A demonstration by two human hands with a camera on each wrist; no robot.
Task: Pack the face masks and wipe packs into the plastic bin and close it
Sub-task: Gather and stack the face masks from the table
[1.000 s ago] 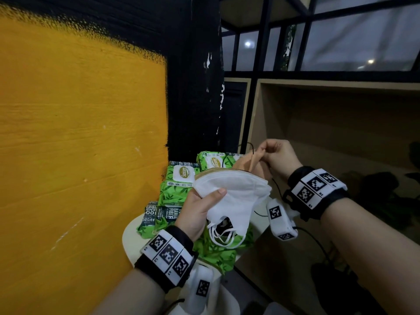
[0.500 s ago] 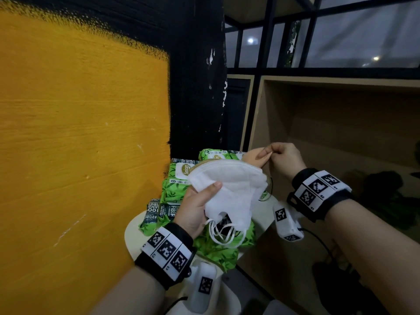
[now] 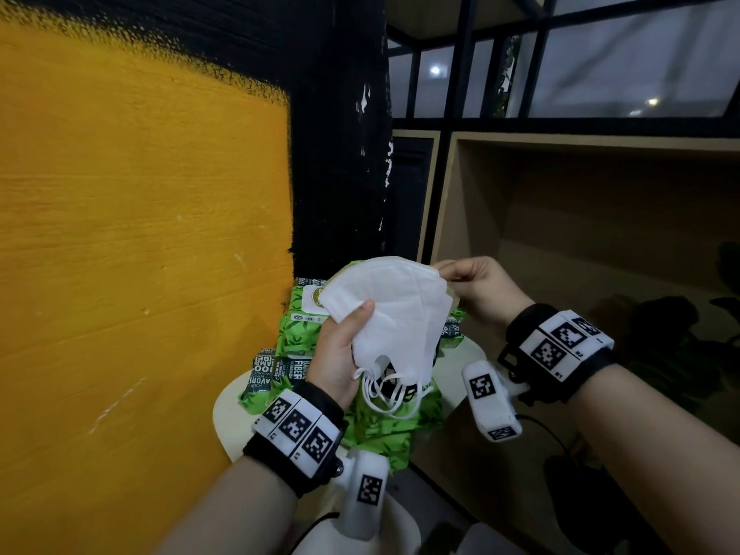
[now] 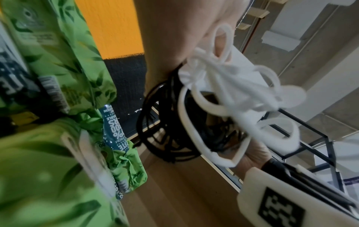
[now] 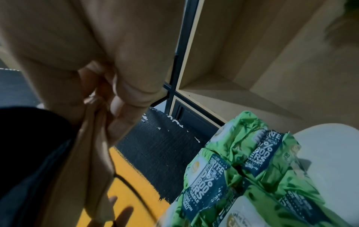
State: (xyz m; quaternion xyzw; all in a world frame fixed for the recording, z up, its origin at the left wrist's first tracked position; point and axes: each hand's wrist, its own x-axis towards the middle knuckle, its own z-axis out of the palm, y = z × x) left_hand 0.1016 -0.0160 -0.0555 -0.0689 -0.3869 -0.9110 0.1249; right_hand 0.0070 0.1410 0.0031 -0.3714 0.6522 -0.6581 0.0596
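Observation:
My left hand grips a stack of white face masks with the thumb on its front; white ear loops and black ear loops hang below the palm. My right hand pinches the edge of a beige mask just behind the stack's right side. In the head view the beige mask is almost hidden by the white ones. Several green wipe packs lie on the small round white table under both hands. No plastic bin shows in any view.
A yellow and black wall stands close on the left. An open wooden shelf compartment with a black metal frame is at the right. A black cable trails from the right wrist device.
The right hand has brought the beige mask in behind the white stack. The left hand has raised the stack slightly.

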